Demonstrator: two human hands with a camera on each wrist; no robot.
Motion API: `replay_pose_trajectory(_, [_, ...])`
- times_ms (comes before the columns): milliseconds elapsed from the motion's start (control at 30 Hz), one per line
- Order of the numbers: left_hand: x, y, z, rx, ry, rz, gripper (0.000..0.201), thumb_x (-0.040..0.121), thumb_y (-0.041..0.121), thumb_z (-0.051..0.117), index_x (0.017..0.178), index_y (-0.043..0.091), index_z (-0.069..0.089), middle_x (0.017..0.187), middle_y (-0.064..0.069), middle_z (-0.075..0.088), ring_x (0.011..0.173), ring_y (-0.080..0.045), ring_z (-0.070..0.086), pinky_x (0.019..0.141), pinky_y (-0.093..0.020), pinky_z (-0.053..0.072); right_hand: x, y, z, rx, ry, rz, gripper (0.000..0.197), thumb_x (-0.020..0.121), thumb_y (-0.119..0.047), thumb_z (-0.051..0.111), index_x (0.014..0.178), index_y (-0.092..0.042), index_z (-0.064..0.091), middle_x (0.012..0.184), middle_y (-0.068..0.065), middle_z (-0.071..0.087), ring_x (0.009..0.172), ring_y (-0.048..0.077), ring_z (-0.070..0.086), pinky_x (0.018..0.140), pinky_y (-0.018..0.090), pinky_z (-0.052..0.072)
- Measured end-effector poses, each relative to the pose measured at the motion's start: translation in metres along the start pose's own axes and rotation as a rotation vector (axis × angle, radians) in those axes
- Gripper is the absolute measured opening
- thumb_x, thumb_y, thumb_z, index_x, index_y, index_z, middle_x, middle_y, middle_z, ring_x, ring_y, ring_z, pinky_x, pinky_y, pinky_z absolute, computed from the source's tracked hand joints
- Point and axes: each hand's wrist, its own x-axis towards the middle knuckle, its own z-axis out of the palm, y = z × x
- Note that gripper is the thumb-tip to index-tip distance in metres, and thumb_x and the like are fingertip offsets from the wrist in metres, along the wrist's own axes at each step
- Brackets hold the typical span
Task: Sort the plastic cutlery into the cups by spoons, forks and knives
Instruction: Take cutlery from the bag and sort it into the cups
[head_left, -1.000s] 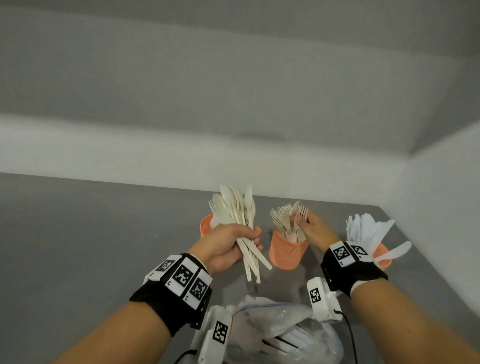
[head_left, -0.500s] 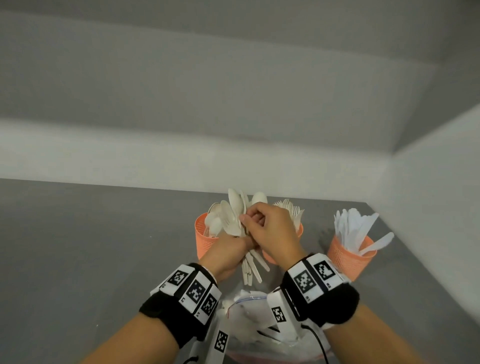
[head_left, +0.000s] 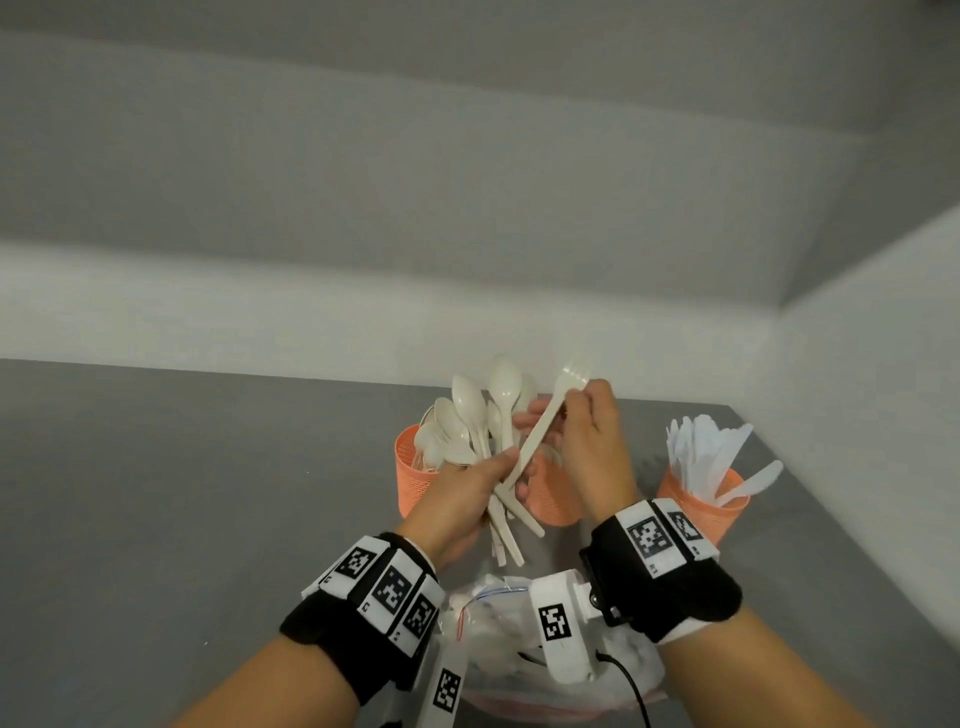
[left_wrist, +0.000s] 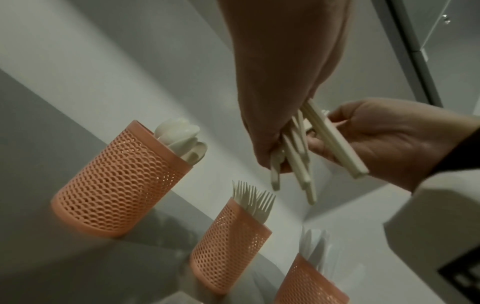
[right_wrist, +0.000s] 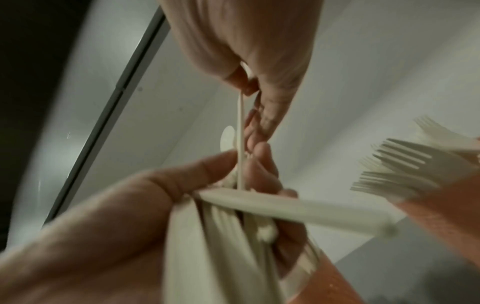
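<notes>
My left hand (head_left: 506, 470) grips a bundle of cream cutlery (head_left: 480, 415) by the handles, with spoon bowls fanned upward. My right hand (head_left: 571, 408) pinches one cream fork (head_left: 540, 434) near its neck; its handle end still lies at my left hand's fingers. In the left wrist view the left hand (left_wrist: 280, 144) holds the handles (left_wrist: 296, 164), and the right hand (left_wrist: 363, 133) holds the fork (left_wrist: 335, 142). Three orange mesh cups stand behind: the spoon cup (head_left: 413, 478), the fork cup (head_left: 553, 501) partly hidden by my hands, and the knife cup (head_left: 698, 514).
A clear plastic bag (head_left: 493, 613) with more cutlery lies on the grey table (head_left: 208, 493) just in front of me. White walls meet in a corner behind and right of the cups. The left wrist view shows the fork cup (left_wrist: 228, 242) between the other two.
My right hand left the fork cup, came to the bundle, and has now drawn one fork up and to the right out of it. The left hand kept holding the bundle.
</notes>
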Motion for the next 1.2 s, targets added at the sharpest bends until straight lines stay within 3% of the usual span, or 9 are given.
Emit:
replay_pose_trajectory(133, [0.002, -0.004, -0.004, 0.074, 0.079, 0.001, 0.022, 0.093, 0.006, 0.05, 0.071, 0.007, 0.057, 0.051, -0.001, 0.055, 0.043, -0.01, 0.05, 0.061, -0.033, 0.046, 0.0, -0.01, -0.007, 0.235, 0.066, -0.068, 0.016, 0.099, -0.012, 0.029, 0.089, -0.012, 0.042, 0.069, 0.008, 0.053, 0.049, 0.013, 0.053, 0.044, 0.021, 0.046])
replay_pose_trajectory(200, [0.003, -0.007, -0.004, 0.131, 0.123, 0.037, 0.021, 0.091, 0.003, 0.051, 0.071, 0.008, 0.054, 0.05, 0.0, 0.052, 0.04, -0.009, 0.047, 0.059, -0.033, 0.044, -0.002, -0.008, -0.008, 0.104, -0.062, -0.102, 0.012, 0.098, -0.014, 0.04, 0.088, -0.016, 0.048, 0.065, 0.004, 0.048, 0.044, 0.006, 0.043, 0.04, 0.015, 0.036])
replay_pose_trajectory(367, [0.002, -0.014, 0.005, 0.279, 0.183, 0.232, 0.015, 0.092, 0.0, 0.043, 0.086, 0.004, 0.057, 0.061, -0.003, 0.051, 0.049, -0.013, 0.048, 0.04, -0.021, 0.038, -0.017, 0.02, 0.006, -0.408, -0.46, -0.111, 0.026, 0.075, -0.017, 0.075, 0.093, -0.018, 0.057, 0.073, -0.006, 0.058, 0.063, 0.009, 0.056, 0.057, 0.022, 0.049])
replay_pose_trajectory(500, [0.005, -0.02, 0.002, 0.419, 0.245, 0.304, 0.02, 0.085, 0.002, 0.053, 0.1, 0.012, 0.06, 0.066, 0.007, 0.058, 0.049, 0.002, 0.052, 0.045, -0.01, 0.038, -0.015, 0.03, 0.011, -0.487, -0.323, -0.197, 0.009, 0.09, -0.01, 0.051, 0.098, -0.016, 0.052, 0.081, -0.006, 0.057, 0.072, 0.002, 0.052, 0.063, 0.01, 0.041])
replay_pose_trajectory(633, [0.012, -0.016, -0.008, 0.343, 0.108, 0.263, 0.047, 0.074, 0.004, 0.072, 0.116, 0.017, 0.058, 0.095, -0.004, 0.072, 0.085, -0.011, 0.068, 0.07, -0.027, 0.055, -0.006, 0.034, 0.001, -0.199, -0.193, -0.048, 0.009, 0.092, -0.015, 0.049, 0.091, -0.02, 0.055, 0.078, -0.002, 0.059, 0.071, 0.002, 0.057, 0.072, 0.028, 0.047])
replay_pose_trajectory(700, [0.01, -0.011, -0.012, 0.326, 0.017, 0.224, 0.046, 0.073, 0.004, 0.074, 0.114, 0.02, 0.06, 0.098, -0.003, 0.072, 0.091, -0.012, 0.068, 0.079, -0.034, 0.057, -0.003, 0.029, -0.004, -0.115, -0.141, -0.028, 0.007, 0.093, -0.022, 0.047, 0.094, -0.023, 0.054, 0.098, 0.01, 0.064, 0.091, 0.019, 0.063, 0.09, 0.042, 0.05])
replay_pose_trajectory(867, [0.01, -0.006, -0.021, 0.264, 0.02, 0.12, 0.01, 0.085, 0.007, 0.064, 0.086, 0.013, 0.057, 0.052, 0.006, 0.051, 0.04, -0.004, 0.042, 0.044, -0.018, 0.038, 0.014, 0.0, -0.031, 0.252, -0.085, -0.053, 0.013, 0.098, -0.008, 0.035, 0.107, -0.013, 0.042, 0.094, 0.006, 0.065, 0.082, 0.017, 0.069, 0.072, 0.034, 0.058])
replay_pose_trajectory(1033, [0.015, -0.004, -0.027, 0.077, 0.01, 0.004, 0.008, 0.092, 0.015, 0.055, 0.096, 0.01, 0.059, 0.073, -0.006, 0.066, 0.045, -0.011, 0.053, 0.047, -0.022, 0.046, 0.047, -0.001, -0.059, 0.149, 0.134, -0.167, 0.033, 0.086, 0.009, 0.035, 0.094, -0.022, 0.042, 0.076, 0.001, 0.054, 0.064, 0.012, 0.054, 0.063, 0.022, 0.049])
replay_pose_trajectory(1200, [0.021, 0.001, -0.027, -0.079, -0.032, -0.111, 0.016, 0.095, 0.016, 0.049, 0.105, 0.008, 0.057, 0.088, -0.009, 0.073, 0.061, -0.018, 0.068, 0.055, -0.027, 0.056, 0.075, 0.028, -0.063, -0.047, 0.224, -0.143, 0.044, 0.082, 0.01, 0.038, 0.1, -0.029, 0.045, 0.083, -0.003, 0.051, 0.081, 0.014, 0.048, 0.084, 0.032, 0.042])
